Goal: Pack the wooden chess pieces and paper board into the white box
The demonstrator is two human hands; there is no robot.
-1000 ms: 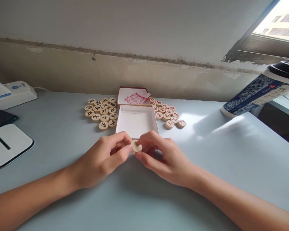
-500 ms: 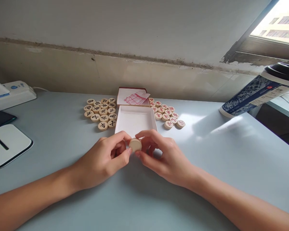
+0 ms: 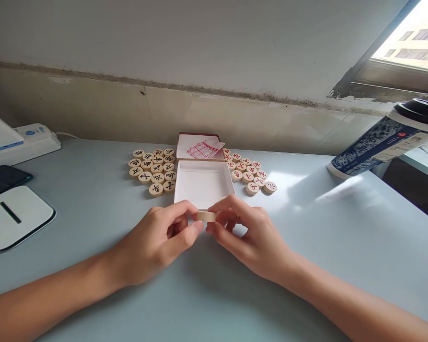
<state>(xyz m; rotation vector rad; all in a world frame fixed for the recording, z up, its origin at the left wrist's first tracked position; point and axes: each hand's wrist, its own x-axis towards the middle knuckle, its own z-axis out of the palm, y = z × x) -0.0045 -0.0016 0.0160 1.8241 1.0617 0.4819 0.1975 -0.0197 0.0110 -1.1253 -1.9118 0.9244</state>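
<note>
Between my two hands a round wooden Chinese chess piece (image 3: 206, 216) is held edge-on, so its faces do not show. My left hand (image 3: 164, 237) pinches it from the left with thumb and fingertip, and my right hand (image 3: 248, 232) grips its right side. Just beyond the fingers lies a white open box (image 3: 204, 183) with nothing inside. Left of the box, pieces with black characters (image 3: 157, 178) lie in a cluster face up. Pieces with red characters (image 3: 248, 177) form another cluster on its right.
Behind the white box sits a box lid (image 3: 181, 142) holding a folded red-lined sheet (image 3: 205, 148). At left are a power strip (image 3: 39, 137), a dark phone (image 3: 7, 180) and a white device (image 3: 17, 218). A tilted paper cup (image 3: 381, 142) with black lid is at right, near the desk edge.
Turning in my fingers, the chess piece has gone from showing a blank round face to showing its edge. The whole view has shifted slightly.
</note>
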